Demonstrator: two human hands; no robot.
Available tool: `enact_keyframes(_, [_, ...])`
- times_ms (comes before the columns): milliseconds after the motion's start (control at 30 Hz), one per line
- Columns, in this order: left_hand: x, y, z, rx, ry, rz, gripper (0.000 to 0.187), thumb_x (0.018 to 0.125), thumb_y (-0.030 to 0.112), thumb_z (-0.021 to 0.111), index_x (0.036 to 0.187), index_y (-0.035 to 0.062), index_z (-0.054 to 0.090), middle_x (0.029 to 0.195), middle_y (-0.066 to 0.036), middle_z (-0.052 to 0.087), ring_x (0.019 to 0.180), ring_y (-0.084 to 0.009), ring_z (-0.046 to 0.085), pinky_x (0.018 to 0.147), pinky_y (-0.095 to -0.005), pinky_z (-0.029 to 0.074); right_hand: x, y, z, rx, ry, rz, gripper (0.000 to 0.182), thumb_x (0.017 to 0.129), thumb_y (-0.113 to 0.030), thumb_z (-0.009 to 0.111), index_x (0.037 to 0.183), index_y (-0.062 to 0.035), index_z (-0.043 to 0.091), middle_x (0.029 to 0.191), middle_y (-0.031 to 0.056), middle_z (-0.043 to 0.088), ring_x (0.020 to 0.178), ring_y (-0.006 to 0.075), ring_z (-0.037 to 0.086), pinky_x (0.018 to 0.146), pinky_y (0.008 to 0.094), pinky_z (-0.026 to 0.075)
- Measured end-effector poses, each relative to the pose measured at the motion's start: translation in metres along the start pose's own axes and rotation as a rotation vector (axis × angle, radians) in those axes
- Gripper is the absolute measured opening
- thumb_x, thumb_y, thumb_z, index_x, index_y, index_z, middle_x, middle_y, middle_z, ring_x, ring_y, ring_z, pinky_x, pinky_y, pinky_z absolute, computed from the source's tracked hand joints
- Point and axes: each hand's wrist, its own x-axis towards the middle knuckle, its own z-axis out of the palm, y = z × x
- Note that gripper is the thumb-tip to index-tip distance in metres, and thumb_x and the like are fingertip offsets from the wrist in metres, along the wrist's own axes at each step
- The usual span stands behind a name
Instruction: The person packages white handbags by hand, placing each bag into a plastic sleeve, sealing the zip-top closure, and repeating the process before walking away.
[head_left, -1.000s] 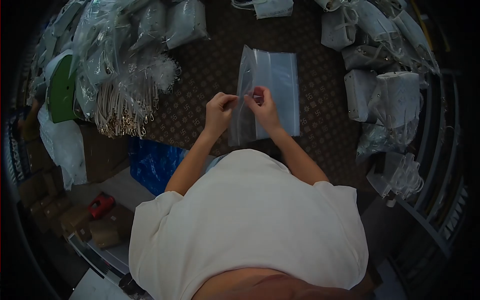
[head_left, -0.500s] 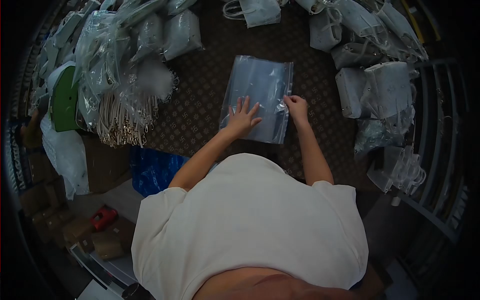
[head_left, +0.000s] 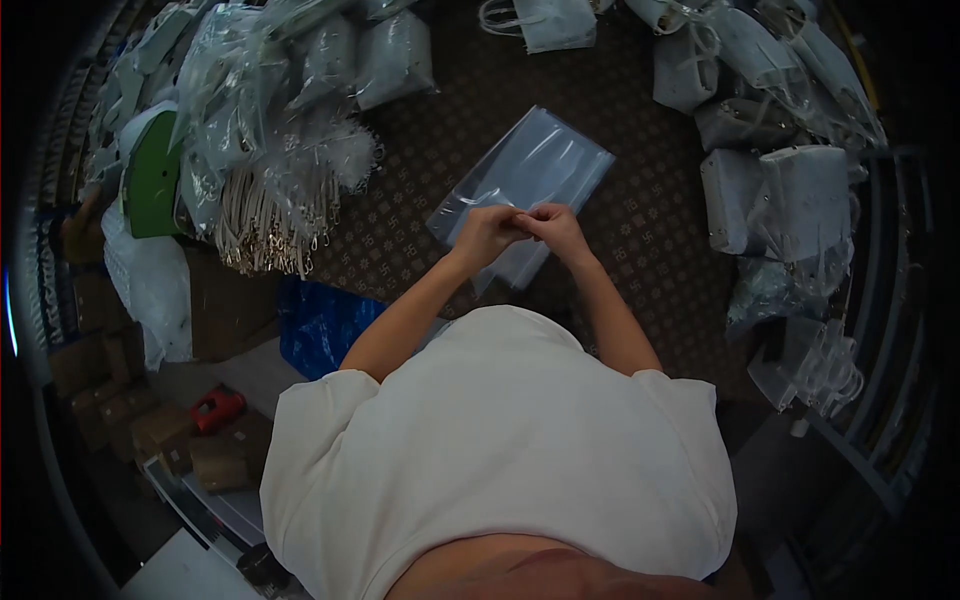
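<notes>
The clear plastic bags point(head_left: 555, 160) are lying slantwise on the patterned worktop point(head_left: 645, 270), straight ahead of the person; the left hand point(head_left: 488, 234) and the right hand point(head_left: 558, 230) are meeting over the near part of them, fingers curling in and tips touching or nearly so; whether film is sitting between those tips, I cannot tell. The plastic is shining and creasing, so it is probably going to feel light, limp and rather slippery, with layers clinging together; a pinch at a free corner or along an edge is likely suiting it better than a grip across the flat middle, where fingers may be sliding. Straps with metal clips point(head_left: 270, 225) are hanging in a bunch to the left; pale handbags point(head_left: 808, 205) are standing to the right, well apart from the hands.
</notes>
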Motion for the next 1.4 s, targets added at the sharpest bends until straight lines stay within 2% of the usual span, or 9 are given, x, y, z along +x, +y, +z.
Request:
enact_keyframes(200, [-0.002,-0.007,-0.02,-0.368,-0.037,-0.388,0.011,0.08,0.006,0.059,0.087,-0.002,0.063,0.071,-0.005,0.062,0.064,-0.0126,0.061,0.06,-0.0235,0.049,-0.008,-0.012,0.009,-0.173,-0.056,-0.11,0.017,0.078,-0.017,0.064,0.072,-0.0002,0.063,0.062,0.0,0.059,0.054,0.0069,0.05,0.051,0.0187,0.04])
enact_keyframes(367, [0.024,-0.041,-0.083,-0.264,0.559,-0.391,0.014,0.083,0.01,0.053,0.08,-0.002,0.059,0.064,-0.008,0.06,0.056,-0.0156,0.059,0.051,-0.0258,0.046,-0.053,-0.004,0.013,-0.664,0.105,-0.05,0.017,0.075,-0.015,0.063,0.071,0.0012,0.058,0.057,0.0068,0.054,0.052,0.0141,0.051,0.053,0.0256,0.043])
enact_keyframes(533, [0.018,0.037,-0.037,0.517,0.395,0.316,0.005,0.078,0.003,0.052,0.081,0.0001,0.051,0.076,-0.016,0.053,0.063,-0.0346,0.054,0.056,-0.0401,0.044,-0.012,-0.041,0.023,-0.681,0.668,-0.526,0.017,0.074,-0.012,0.061,0.086,-0.0015,0.055,0.071,0.0113,0.058,0.062,0.0269,0.057,0.058,0.0363,0.046])
enact_keyframes(733, [-0.01,0.031,-0.054,0.643,0.203,0.296,0.004,0.078,0.001,0.05,0.08,0.0014,0.047,0.075,-0.015,0.048,0.064,-0.035,0.053,0.053,-0.0394,0.046,0.014,-0.091,-0.047,-0.539,0.725,-0.225,0.024,0.071,-0.008,0.063,0.092,-0.0011,0.055,0.097,0.015,0.054,0.08,0.0276,0.056,0.067,0.0339,0.045])
enact_keyframes(800, [-0.007,0.026,-0.07,0.61,0.374,0.324,0.004,0.08,0.004,0.052,0.082,0.001,0.049,0.073,-0.016,0.051,0.061,-0.0324,0.054,0.052,-0.0371,0.045,0.004,-0.082,-0.045,-1.16,0.797,-0.578,0.024,0.071,-0.011,0.063,0.094,-0.0047,0.056,0.097,0.0124,0.056,0.088,0.0268,0.054,0.075,0.0355,0.043])
enact_keyframes(933, [0.012,0.05,-0.074,0.356,0.418,0.048,0.008,0.084,0.008,0.05,0.082,0.0002,0.05,0.066,-0.012,0.053,0.055,-0.022,0.055,0.049,-0.0303,0.043,-0.033,-0.11,0.031,-1.013,0.145,-1.061,0.031,0.069,-0.01,0.065,0.098,-0.004,0.054,0.087,0.009,0.055,0.083,0.0262,0.053,0.082,0.038,0.039])
enact_keyframes(1100, [0.062,0.046,-0.109,-0.382,0.805,-0.131,0.015,0.086,0.014,0.049,0.081,0.0008,0.051,0.062,0.002,0.048,0.053,-0.0035,0.044,0.047,-0.0201,0.036,-0.046,-0.046,0.045,-1.073,-0.324,-0.817,0.028,0.072,-0.013,0.065,0.096,-0.0037,0.055,0.077,0.0067,0.058,0.074,0.0271,0.056,0.07,0.035,0.046])
enact_keyframes(1267, [0.067,0.11,-0.133,0.001,0.927,0.116,0.012,0.084,0.014,0.05,0.082,0.0018,0.052,0.061,0.002,0.047,0.052,-0.0042,0.041,0.046,-0.0207,0.034,-0.031,-0.138,0.03,-0.692,0.181,-1.27,0.015,0.072,-0.005,0.063,0.086,-0.0043,0.058,0.077,0.0089,0.056,0.073,0.0241,0.056,0.064,0.0322,0.046])
enact_keyframes(1400, [0.073,0.097,-0.116,0.291,0.777,0.041,0.011,0.082,0.012,0.053,0.082,0.001,0.052,0.058,-0.004,0.048,0.049,-0.0104,0.045,0.047,-0.0256,0.037,0.073,-0.173,-0.018,-0.796,0.582,-0.867,0.023,0.073,-0.008,0.062,0.094,-0.0021,0.056,0.083,0.0121,0.056,0.081,0.0291,0.055,0.072,0.0369,0.045])
